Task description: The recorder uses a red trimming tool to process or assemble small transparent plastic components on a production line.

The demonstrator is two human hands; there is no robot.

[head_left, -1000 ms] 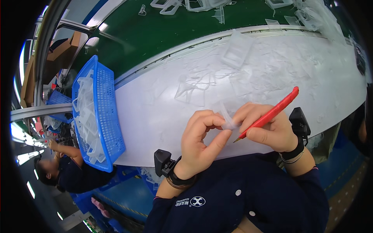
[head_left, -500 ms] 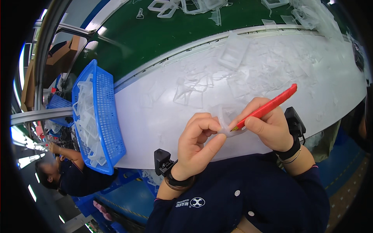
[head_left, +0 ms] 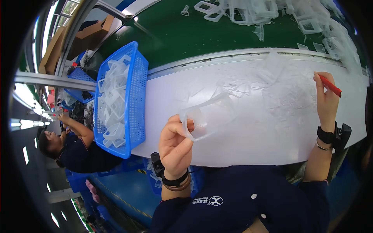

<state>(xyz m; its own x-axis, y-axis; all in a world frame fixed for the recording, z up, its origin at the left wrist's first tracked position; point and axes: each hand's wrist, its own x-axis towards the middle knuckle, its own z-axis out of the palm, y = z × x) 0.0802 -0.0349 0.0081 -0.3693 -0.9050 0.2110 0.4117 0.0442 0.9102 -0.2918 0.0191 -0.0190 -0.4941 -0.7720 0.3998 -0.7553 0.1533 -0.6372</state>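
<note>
My left hand (head_left: 175, 145) pinches the near rim of a translucent plastic sleeve (head_left: 211, 114), a hollow squarish piece held tilted above the table with its opening toward me. Part of a finger shows through its wall. Far out to the right, my right hand (head_left: 327, 95) is closed around a red knife (head_left: 331, 85). The knife's blade end cannot be made out. Beneath and beside that hand lie thin clear trimmings (head_left: 289, 97) spread over the white table (head_left: 233, 153).
A blue basket (head_left: 136, 97) full of translucent frame pieces stands at the table's left end. Beyond the table's raised edge, a green surface (head_left: 171, 42) carries a heap of clear frames (head_left: 252, 11). Farther left, a co-worker (head_left: 77, 141) sits near another blue basket (head_left: 81, 81).
My hands have moved apart. The right one has carried the knife away from the sleeve to the far right; the left keeps the sleeve, now turned so its length shows. The view has shifted.
</note>
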